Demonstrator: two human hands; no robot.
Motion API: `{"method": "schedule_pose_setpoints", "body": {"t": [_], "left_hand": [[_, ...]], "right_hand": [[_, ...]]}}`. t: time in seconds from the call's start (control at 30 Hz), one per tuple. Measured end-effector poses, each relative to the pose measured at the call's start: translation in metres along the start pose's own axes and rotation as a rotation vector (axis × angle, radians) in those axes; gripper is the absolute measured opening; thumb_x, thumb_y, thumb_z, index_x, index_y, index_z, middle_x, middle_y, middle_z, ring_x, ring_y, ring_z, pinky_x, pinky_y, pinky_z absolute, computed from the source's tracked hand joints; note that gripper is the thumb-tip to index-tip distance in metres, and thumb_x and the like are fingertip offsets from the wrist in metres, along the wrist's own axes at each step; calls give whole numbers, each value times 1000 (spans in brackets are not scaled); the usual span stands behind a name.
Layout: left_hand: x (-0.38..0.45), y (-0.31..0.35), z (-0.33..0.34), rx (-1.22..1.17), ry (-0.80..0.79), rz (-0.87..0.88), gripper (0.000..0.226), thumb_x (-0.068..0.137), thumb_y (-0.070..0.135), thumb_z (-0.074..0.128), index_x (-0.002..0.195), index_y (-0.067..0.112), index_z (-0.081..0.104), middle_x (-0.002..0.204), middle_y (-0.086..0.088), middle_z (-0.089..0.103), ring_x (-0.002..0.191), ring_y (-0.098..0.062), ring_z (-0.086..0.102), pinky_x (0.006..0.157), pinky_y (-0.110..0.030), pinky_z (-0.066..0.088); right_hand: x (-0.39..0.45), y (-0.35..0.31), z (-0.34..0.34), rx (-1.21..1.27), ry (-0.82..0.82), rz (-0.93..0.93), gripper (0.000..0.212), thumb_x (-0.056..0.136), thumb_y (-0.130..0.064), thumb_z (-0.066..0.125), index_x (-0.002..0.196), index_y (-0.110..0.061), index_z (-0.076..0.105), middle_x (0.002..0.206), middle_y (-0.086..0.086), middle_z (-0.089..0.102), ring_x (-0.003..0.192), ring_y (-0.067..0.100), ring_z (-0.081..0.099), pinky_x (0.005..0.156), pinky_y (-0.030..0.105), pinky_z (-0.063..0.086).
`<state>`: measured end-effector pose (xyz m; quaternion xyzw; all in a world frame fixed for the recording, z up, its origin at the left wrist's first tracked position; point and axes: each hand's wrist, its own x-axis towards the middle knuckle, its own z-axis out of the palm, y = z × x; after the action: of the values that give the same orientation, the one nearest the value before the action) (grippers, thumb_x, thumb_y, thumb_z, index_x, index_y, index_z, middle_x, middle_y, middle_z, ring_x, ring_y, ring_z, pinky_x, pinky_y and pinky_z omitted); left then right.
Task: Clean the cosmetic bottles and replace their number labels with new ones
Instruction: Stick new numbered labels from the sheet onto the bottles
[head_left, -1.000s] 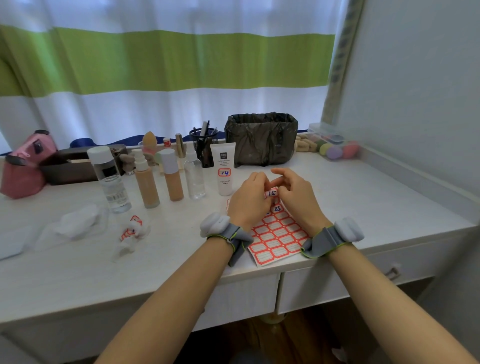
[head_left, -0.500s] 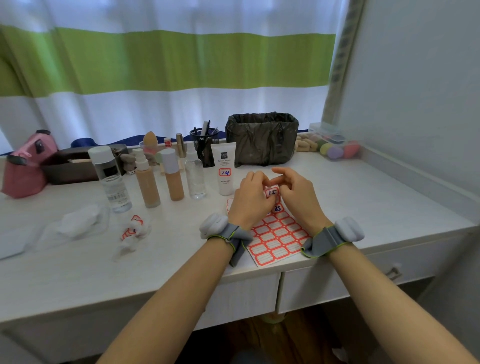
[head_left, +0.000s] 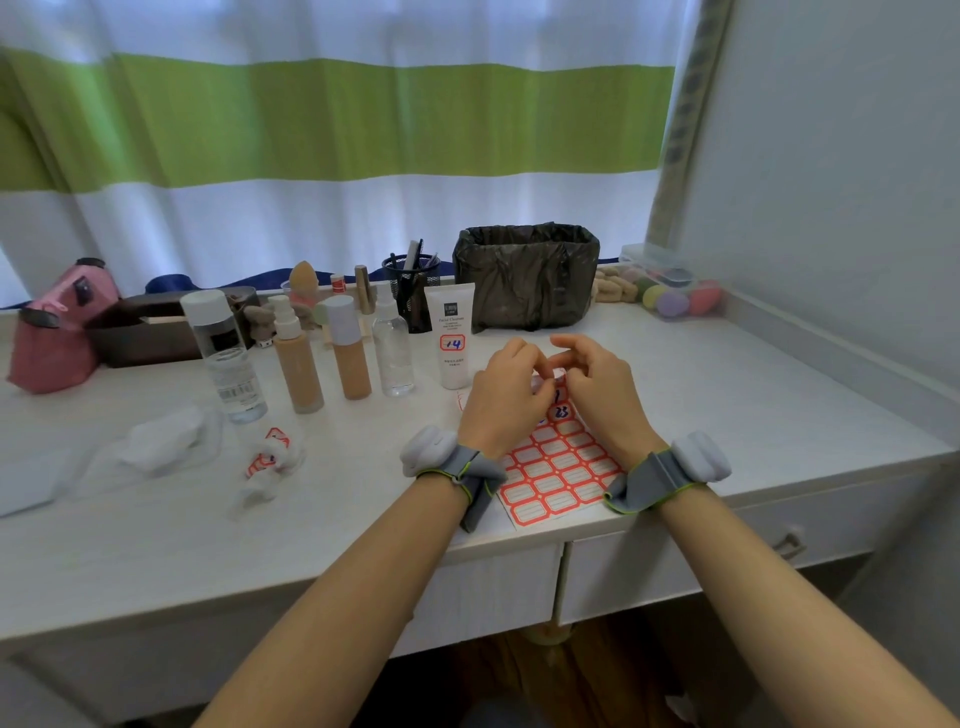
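A small red-bordered paper label (head_left: 555, 375) is being peeled at the far end of the red-and-white sticker sheet (head_left: 558, 470), which lies flat at the near desk edge, btwn the two wrists. The left hand (head_left: 501, 400) is curled, fingertips on the sheet's top corner; whether it pinches the label or only pins the sheet can't be told, as the knuckles block the view. The right hand (head_left: 597, 387) is held w/ thumb and forefinger drawn together at the label's edge, other fingers loosely bent and raised; a firm pinch is likely but not plainly shown.

Just beyond the sheet, to its left, stands the white squeeze tube w/ cap down (head_left: 451, 338): printed "Facial Cleanser", w/ a red-framed label handwritten "14". Further left of the sheet a row is set: clear plastic spray bottle (head_left: 393, 356), two beige foundation bottles (head_left: 347, 348) (head_left: 297, 358), and a tall clear toner bottle w/ white cap (head_left: 223, 358); no new labels are seen on these. Crumpled white wipes w/ old red labels (head_left: 267, 457) lie left of the sheet. Behind it sits a black-lined bin (head_left: 524, 275).

On the sheet, blue handwritten digits are seen below the fingers; one reads approx "23", the rest is hidden.

Risks, as judged: the thin label could tear or curl onto itself if pulled fast; the sheet, near the desk edge (head_left: 519, 535), could be dragged off if not pinned; adhesive may stick to fingertips and smear the ink.
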<state>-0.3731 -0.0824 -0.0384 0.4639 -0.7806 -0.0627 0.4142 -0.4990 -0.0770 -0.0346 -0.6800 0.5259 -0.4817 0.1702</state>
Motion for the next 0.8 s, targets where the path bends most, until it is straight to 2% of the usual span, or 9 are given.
{"method": "schedule_pose_setpoints", "body": {"t": [0.07,0.17,0.2,0.33,0.47,0.63,0.73,0.8], "left_hand": [[0,0,0,-19,20,39,5,88,16,57,87,11,58,94,-5,55,90,-20,52,79,-43,48],[-1,4,-2,-61,70,49,3,88,14,58,88,10,58,91,-2,56,88,-15,52,79,-36,48],[-2,5,-4,-77,85,43,3,88,13,58,88,10,58,90,-2,56,86,-13,52,78,-33,49],[-3,4,-16,-132,75,-21,3,90,15,58,92,12,58,88,1,60,81,-9,55,74,-20,48],[-7,-3,-39,-168,69,-133,3,91,15,57,92,16,55,86,4,59,76,-5,54,67,-9,42],[-16,-23,-75,-176,97,-212,4,90,15,60,91,16,56,86,3,60,72,-4,55,62,-9,45],[-22,-36,-95,-194,143,-263,5,87,17,64,90,16,59,86,1,65,77,-14,62,71,-23,51],[-28,-42,-106,-227,173,-298,7,85,16,67,88,14,61,85,-4,68,77,-18,64,71,-26,52]], "right_hand": [[0,1,0,-8,-6,13,44,90,4,39,129,-8,53,109,10,67,90,15,62,79,19,50],[2,4,0,-80,-41,24,40,90,2,42,125,-9,57,112,9,66,91,12,57,72,7,41],[3,5,1,-102,-59,26,38,91,1,42,124,-9,58,113,8,65,92,13,57,71,7,40],[2,7,3,-179,-75,12,32,93,-5,42,119,-13,60,118,7,63,103,20,59,91,31,49],[4,2,2,-309,9,-78,31,93,-9,46,120,-14,61,128,5,56,113,18,51,99,31,41],[10,-22,9,-200,-66,-117,30,96,-9,45,121,-14,60,126,3,57,87,8,54,83,18,42],[18,-47,24,-121,-100,-159,29,97,-11,44,122,-14,59,123,3,60,75,3,58,69,6,43],[24,-67,37,-76,-132,-203,30,97,-11,45,123,-12,58,123,5,61,72,2,58,61,2,44]]}}
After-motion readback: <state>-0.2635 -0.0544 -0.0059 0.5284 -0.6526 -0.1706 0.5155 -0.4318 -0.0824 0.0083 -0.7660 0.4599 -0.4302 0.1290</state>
